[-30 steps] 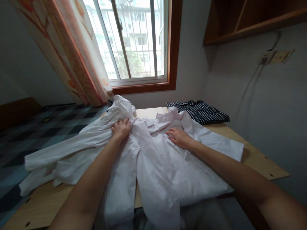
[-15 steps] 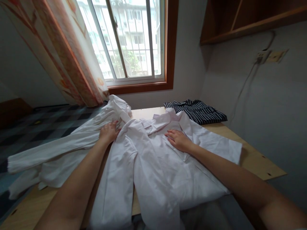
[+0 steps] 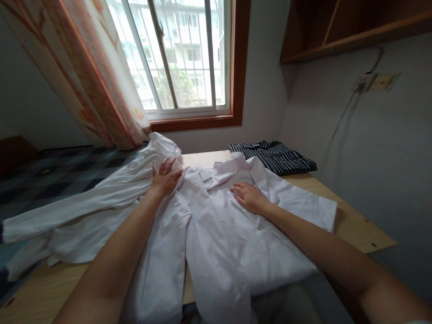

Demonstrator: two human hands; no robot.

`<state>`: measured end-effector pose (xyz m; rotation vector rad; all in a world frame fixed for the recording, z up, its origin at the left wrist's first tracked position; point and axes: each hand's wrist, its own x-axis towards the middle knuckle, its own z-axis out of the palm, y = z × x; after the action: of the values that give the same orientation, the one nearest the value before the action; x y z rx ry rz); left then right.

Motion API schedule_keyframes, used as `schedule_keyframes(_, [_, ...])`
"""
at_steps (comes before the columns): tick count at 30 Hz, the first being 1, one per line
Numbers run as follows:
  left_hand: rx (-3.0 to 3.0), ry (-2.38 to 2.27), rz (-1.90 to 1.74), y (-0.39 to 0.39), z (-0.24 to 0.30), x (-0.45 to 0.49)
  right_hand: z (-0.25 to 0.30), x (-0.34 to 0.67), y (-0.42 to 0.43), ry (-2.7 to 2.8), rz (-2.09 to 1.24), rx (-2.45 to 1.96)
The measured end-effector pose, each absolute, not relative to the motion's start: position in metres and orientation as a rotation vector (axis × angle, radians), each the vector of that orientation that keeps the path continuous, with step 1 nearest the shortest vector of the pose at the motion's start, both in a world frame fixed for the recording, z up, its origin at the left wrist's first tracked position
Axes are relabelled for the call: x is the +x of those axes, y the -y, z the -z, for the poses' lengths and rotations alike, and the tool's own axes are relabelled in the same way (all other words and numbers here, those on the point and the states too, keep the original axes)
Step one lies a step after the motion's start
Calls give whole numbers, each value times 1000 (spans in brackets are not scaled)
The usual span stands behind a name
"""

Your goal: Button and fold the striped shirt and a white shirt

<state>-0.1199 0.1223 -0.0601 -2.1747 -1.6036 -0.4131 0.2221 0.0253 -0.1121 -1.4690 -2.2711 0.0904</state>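
A white shirt [image 3: 222, 234] lies spread over the wooden board, collar toward the window and one sleeve hanging over the near edge. My right hand [image 3: 248, 197] rests flat on its chest, fingers stretched out. By the shirt's left shoulder, my left hand [image 3: 167, 175] has its fingers apart, at the border with a second white garment [image 3: 111, 193]. Whether the left palm presses on the cloth I cannot tell. That second garment is crumpled, its long sleeve reaching over the checked bed cover. Neither hand grips any cloth.
A black-and-white striped shirt [image 3: 273, 157] lies folded at the back right of the wooden board [image 3: 357, 229]. Left is a bed with a checked cover [image 3: 20, 189]. A curtain [image 3: 91, 76] hangs beside the window. A cord [image 3: 340, 121] runs down the right wall from a socket.
My left hand has moved forward and right, toward the shirt's shoulder, and its fingers have spread. My right hand stays in place on the shirt. The view has shifted slightly.
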Motion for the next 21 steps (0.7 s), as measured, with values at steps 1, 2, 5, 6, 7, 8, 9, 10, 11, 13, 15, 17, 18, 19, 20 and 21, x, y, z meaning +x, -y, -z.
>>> schedule_keyframes(1, [-2181,1676,380,-124,61,-119,112,222,-25,2274,-92,-1470])
schedule_keyframes(2, [-2174,1766,364,-127,62,-119,112,223,-26,2278,-96,-1469])
schedule_keyframes(5, [-2106,2005,404,-132,63,-130,111,223,-26,2293,-109,-1464])
schedule_keyframes(6, [-2082,2039,425,-133,63,-135,111,224,-26,2296,-112,-1464])
schedule_keyframes(7, [-2064,2050,439,-134,62,-140,110,224,-26,2297,-115,-1464])
schedule_keyframes(8, [-2054,2044,445,-135,61,-145,110,224,-26,2296,-116,-1466])
schedule_keyframes(9, [-2055,2032,444,-136,60,-149,110,224,-26,2295,-117,-1467])
schedule_keyframes(10, [-2063,2021,438,-137,59,-152,110,224,-26,2294,-117,-1468])
schedule_keyframes(11, [-2070,2026,427,-139,57,-154,110,224,-26,2295,-117,-1466])
schedule_keyframes(13, [-2071,2076,397,-141,54,-154,111,224,-26,2297,-117,-1459])
schedule_keyframes(15, [-2063,2139,335,-144,51,-150,111,225,-26,2299,-116,-1455])
schedule_keyframes(17, [-2064,2157,228,-147,49,-147,111,225,-26,2301,-118,-1458])
schedule_keyframes(18, [-2078,2144,164,-149,48,-147,111,225,-26,2301,-120,-1461])
schedule_keyframes(19, [-2105,2117,97,-151,46,-148,111,225,-26,2300,-122,-1464])
schedule_keyframes(20, [-2143,2076,35,-153,45,-150,111,225,-26,2298,-125,-1467])
schedule_keyframes(21, [-2187,2030,-16,-155,43,-153,111,225,-26,2294,-126,-1468])
